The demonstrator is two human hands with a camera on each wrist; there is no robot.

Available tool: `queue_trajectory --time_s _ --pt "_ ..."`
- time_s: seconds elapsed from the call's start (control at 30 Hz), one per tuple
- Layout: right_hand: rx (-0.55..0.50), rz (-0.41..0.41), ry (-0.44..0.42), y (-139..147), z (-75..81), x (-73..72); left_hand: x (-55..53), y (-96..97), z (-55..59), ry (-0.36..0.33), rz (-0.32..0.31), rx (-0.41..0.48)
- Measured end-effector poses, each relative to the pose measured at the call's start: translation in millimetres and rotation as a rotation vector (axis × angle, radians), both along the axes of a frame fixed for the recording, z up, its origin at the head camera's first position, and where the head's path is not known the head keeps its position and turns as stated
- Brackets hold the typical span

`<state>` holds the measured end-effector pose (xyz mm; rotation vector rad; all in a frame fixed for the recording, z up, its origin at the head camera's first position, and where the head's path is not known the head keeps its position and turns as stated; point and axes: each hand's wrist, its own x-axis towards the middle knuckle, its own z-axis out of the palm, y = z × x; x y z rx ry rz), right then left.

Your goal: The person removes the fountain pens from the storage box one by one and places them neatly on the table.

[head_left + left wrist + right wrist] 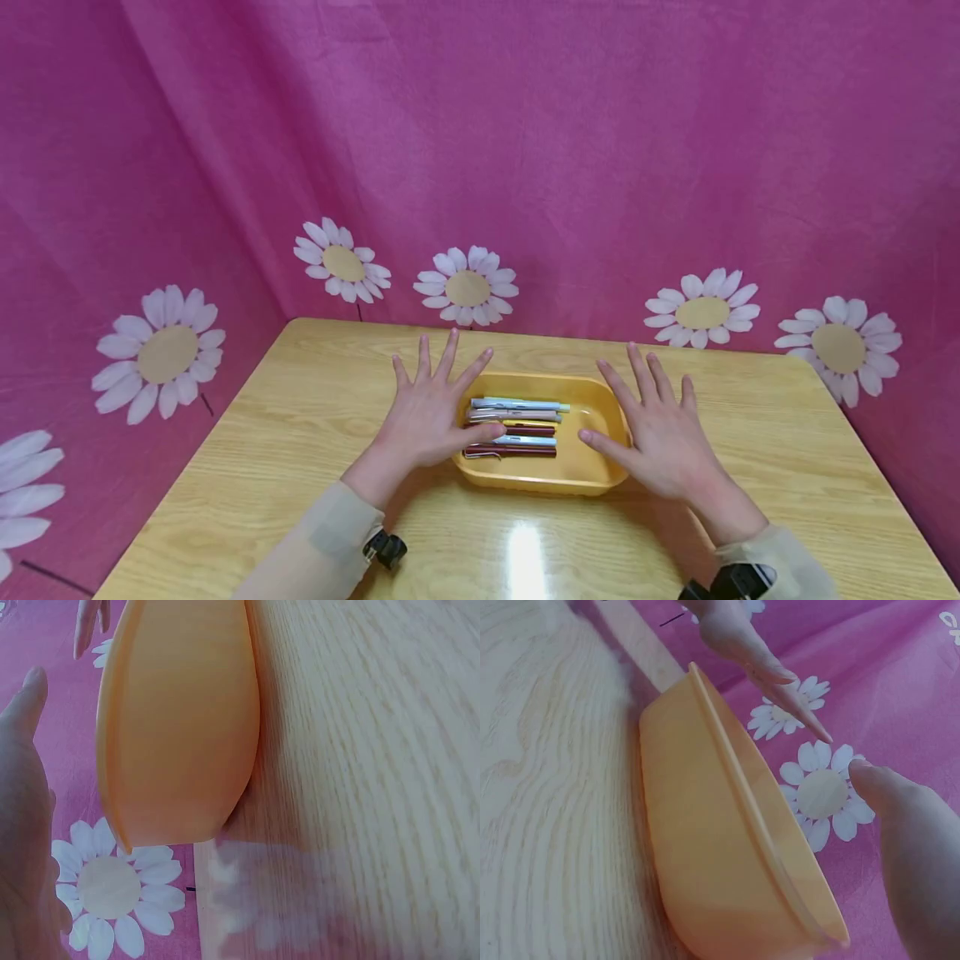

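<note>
Far left, magenta curtain (pixel 82 208) with a white-petalled daisy print (pixel 168 354), then the wood-grain table (pixel 262 450). Left beige sleeve (pixel 315 537) came in from the bottom, black wrist device (pixel 386 548) at its cuff. Left hand (pixel 426 421) hovered at the tray's left end, fingers and thumb spread wide, gripping nothing; its wrist view showed it above the rim, apart from it. Orange-yellow plastic tray (pixel 540 482) sat on the table between the hands. Pens lay side by side in its left part, lengthwise: pale-blue pen (pixel 521 405) at the back, grey-pink pen (pixel 517 415), dark-red pen (pixel 534 431), light-blue pen (pixel 534 441), maroon pen (pixel 528 452) with silver clip at the front; left thumb partly covered some. Tray's right part was bare. Right hand (pixel 663 442) hovered at the right end, fingers splayed, thumb over the tray, nothing in its grasp. Right beige sleeve (pixel 787 562) lower right, another black device (pixel 738 581) there, more daisies on the curtain behind
</note>
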<state>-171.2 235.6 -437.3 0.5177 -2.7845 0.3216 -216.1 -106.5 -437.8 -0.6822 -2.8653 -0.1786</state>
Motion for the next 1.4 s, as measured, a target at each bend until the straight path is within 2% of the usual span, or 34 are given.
queue_trajectory --time_s 0.3,0.73,1.17,1.4 --pt "-0.032 0.048 -0.004 -6 4.5 -2.2 3.2 -1.5 -0.1 -0.036 0.015 0.028" --pt "-0.141 0.155 -0.035 -20 9.3 -5.8 4.5 -2.7 -6.5 -0.134 0.028 0.248" --pt "-0.274 0.242 -0.130 -29 3.6 -11.0 6.9 -6.4 -12.8 -0.246 0.025 0.376" --pt "-0.295 0.273 -0.163 -34 -0.6 -15.0 6.6 -7.8 -16.0 -0.286 0.047 0.430"
